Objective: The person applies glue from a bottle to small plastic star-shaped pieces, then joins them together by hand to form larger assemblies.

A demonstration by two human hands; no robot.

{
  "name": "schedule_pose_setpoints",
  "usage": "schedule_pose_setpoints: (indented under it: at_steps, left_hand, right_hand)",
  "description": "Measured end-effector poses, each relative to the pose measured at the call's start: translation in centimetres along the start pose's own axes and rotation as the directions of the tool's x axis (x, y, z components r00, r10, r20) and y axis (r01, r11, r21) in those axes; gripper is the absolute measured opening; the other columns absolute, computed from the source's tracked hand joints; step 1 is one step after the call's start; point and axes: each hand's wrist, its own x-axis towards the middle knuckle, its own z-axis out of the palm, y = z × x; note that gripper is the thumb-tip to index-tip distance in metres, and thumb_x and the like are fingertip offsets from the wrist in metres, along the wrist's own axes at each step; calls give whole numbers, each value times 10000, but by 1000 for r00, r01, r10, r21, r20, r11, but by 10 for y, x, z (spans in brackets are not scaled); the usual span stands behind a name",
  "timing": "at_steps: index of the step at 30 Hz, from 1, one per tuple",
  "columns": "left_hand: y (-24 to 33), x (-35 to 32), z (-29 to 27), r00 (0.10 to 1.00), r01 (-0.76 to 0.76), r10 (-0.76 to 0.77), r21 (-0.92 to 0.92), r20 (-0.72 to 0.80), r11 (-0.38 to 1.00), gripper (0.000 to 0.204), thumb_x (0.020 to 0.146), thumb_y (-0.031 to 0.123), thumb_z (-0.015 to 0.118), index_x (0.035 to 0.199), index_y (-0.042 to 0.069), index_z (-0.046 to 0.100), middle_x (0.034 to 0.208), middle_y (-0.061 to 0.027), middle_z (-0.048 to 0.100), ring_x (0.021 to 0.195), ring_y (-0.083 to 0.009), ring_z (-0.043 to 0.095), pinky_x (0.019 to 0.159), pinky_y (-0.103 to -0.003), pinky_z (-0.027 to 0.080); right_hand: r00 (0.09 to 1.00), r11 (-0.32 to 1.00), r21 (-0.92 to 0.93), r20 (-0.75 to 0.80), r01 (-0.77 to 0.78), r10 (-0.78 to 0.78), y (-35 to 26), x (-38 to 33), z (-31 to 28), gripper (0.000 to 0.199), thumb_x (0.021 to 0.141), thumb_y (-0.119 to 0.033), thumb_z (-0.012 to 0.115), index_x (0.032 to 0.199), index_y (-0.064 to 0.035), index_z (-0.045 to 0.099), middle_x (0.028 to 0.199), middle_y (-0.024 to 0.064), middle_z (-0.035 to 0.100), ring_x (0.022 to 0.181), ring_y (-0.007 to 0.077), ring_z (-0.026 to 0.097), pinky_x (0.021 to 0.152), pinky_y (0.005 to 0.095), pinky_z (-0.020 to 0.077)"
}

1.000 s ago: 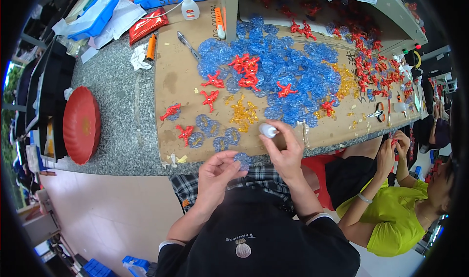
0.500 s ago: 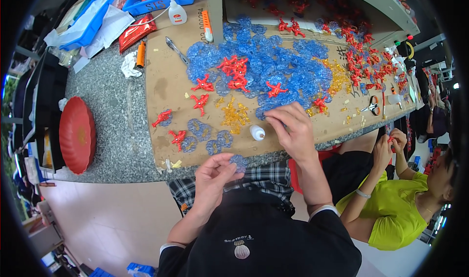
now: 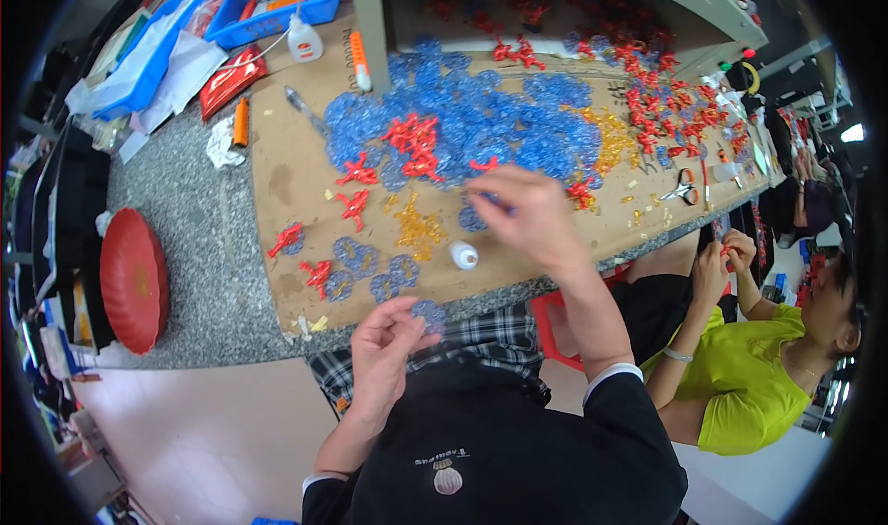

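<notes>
My left hand [image 3: 384,340], low at the table's front edge, pinches a clear blue plastic ring [image 3: 428,316] between thumb and fingers. My right hand [image 3: 527,212] is over the near side of the blue ring pile [image 3: 453,118], its thumb and fingers pinched together. Something small and dark blue shows at its fingertips, too blurred to name. Below it a small white bottle [image 3: 464,255] stands near the edge. Left of the bottle are a small heap of yellow clear pieces [image 3: 419,231], several loose blue rings [image 3: 355,257] and red figures [image 3: 353,208].
A red scalloped dish [image 3: 134,281] rests on the stone top at left. Blue trays [image 3: 277,24], a glue bottle [image 3: 303,40] and an orange cutter [image 3: 360,61] lie farther back. Scissors [image 3: 683,188] are at right, near a co-worker in a yellow-green shirt [image 3: 749,386].
The whole view has shifted slightly. My right hand has moved away from me over the blue rings and partly covers a red figure. My left hand still pinches its ring.
</notes>
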Motion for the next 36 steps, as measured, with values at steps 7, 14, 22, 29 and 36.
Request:
schedule_pose_setpoints:
  at_steps: [7,14,22,29,36]
  left_hand:
    - [-6,5,15,997,9,-9,10,73,1000,231,870,-28,555,1101,-26,562,919,-68,622,848,-125,622,768,-293,564]
    - [-11,5,21,997,-20,18,38,70,999,245,864,-43,556,1109,-31,560,895,-74,627,818,-113,618,765,-275,562]
    - [-16,4,19,996,-90,84,183,38,979,260,854,-50,569,1113,-30,563,884,-64,622,794,-102,617,753,-243,548]
    - [-19,1,21,986,-164,160,288,37,943,278,837,-71,581,1112,-31,567,871,-51,614,806,-105,618,738,-215,526]
    - [-16,2,15,988,-153,140,249,67,956,262,841,-70,576,1101,-31,565,929,-79,628,837,-112,617,739,-215,523]
  right_hand:
    - [870,744,458,177,-487,461,-50,-86,-28,142,726,44,658,860,-2,655,744,33,637,541,49,542,470,193,419]
    - [900,831,345,157,-437,408,-62,-101,-7,153,717,34,695,866,9,668,716,38,641,520,39,537,448,164,394]
    - [996,991,120,64,-61,54,-62,-95,1,167,694,3,720,851,5,665,756,106,653,596,196,633,506,266,501]
    - [991,1000,-27,131,-17,20,-68,-95,2,160,703,-13,705,852,4,649,750,90,642,616,221,639,523,295,519]
    - [967,977,-140,224,158,-124,-70,-92,-4,236,681,-12,696,909,13,639,796,102,624,626,222,634,524,303,519]
